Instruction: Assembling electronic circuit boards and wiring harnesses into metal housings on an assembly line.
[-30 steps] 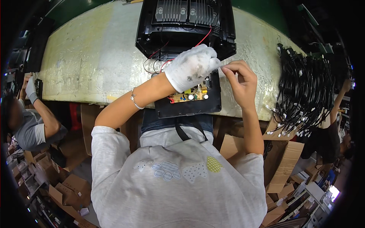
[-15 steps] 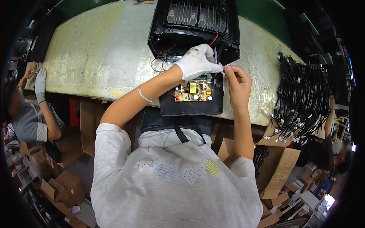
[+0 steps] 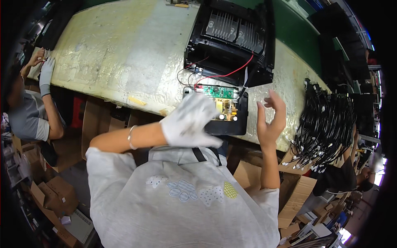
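"What lay around the hands, and what stood in the way?"

"The gloved left hand (image 3: 191, 120), blurred, hid part of the black panel (image 3: 227, 128) just right of the frame's centre; its fingers were spread, with nothing visible in them; the bare right hand (image 3: 271, 124) hung to the right of the panel, its fingers parted and free."

"And the boards?"

"A green circuit board (image 3: 224, 91) and a yellowish one (image 3: 227, 110) sat on that panel; above them stood a black housing (image 3: 225, 58) with a red wire (image 3: 227, 76) curving down; black cables (image 3: 326, 124) hung in a heap at the right."

"The surface, the room?"

"The desk (image 3: 115, 53) wore a wrinkled clear covering; a yellow-handled tool (image 3: 181, 5) lay at the top; a co-worker (image 3: 31, 113) sat at the left edge; opened cartons (image 3: 60, 196) crowded the lower left."
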Demonstrator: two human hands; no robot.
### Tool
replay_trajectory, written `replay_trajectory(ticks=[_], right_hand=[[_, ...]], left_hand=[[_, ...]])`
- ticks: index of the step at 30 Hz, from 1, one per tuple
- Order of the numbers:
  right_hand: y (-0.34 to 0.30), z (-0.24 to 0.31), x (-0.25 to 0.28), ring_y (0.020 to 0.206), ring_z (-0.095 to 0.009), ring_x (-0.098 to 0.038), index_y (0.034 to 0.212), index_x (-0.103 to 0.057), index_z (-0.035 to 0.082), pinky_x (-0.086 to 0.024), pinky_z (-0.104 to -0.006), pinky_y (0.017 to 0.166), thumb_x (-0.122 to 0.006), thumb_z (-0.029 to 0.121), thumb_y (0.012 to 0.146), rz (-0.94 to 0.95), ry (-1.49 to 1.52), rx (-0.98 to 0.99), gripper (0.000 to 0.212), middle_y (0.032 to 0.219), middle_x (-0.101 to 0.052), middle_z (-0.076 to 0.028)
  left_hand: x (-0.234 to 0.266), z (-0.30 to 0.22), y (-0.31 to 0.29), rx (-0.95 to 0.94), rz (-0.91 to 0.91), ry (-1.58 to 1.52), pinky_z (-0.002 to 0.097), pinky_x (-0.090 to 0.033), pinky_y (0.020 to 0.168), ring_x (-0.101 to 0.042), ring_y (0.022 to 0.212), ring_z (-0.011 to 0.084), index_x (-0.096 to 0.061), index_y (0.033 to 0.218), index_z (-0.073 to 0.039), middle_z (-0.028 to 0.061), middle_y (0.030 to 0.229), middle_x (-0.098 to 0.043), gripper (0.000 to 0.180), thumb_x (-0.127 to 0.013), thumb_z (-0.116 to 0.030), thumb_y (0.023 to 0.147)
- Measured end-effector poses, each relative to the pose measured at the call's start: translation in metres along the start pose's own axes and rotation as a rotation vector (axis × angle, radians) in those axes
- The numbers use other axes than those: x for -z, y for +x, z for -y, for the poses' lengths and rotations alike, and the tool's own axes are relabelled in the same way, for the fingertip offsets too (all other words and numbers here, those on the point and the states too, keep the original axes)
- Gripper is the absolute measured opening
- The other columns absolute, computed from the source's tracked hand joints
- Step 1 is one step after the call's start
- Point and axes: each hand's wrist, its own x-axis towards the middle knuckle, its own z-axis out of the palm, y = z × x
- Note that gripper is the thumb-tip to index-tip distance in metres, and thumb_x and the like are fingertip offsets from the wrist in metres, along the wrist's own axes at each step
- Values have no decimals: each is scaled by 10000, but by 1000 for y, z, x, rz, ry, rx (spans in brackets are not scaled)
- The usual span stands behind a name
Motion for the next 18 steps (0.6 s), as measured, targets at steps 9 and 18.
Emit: replay_trajectory(ticks=[9, 18], right_hand=[[89, 44, -73, 757, -266, -581, 1314, -529, 233, -474, -355, 667, -607, 52, 764, 864, -383, 638, 585, 862, -559, -80], [137, 68, -75, 674, -371, -602, 906, -539, 42, -451, -454, 589, -649, 71, 797, 1097, -246, 495, 157, 639, -590, -155]], left_hand=[[-18, 24, -64, -536, -99, 338, 403, -540, 730, -573, 875, 231, -620, 900, -65, 55, 781, -518, 272, -626, -144, 640], [7, 6, -32, -234, -257, 49, 394, -501, 840, -555, 879, 215, -583, 944, -88, 75, 944, -547, 346, -731, -160, 640]])
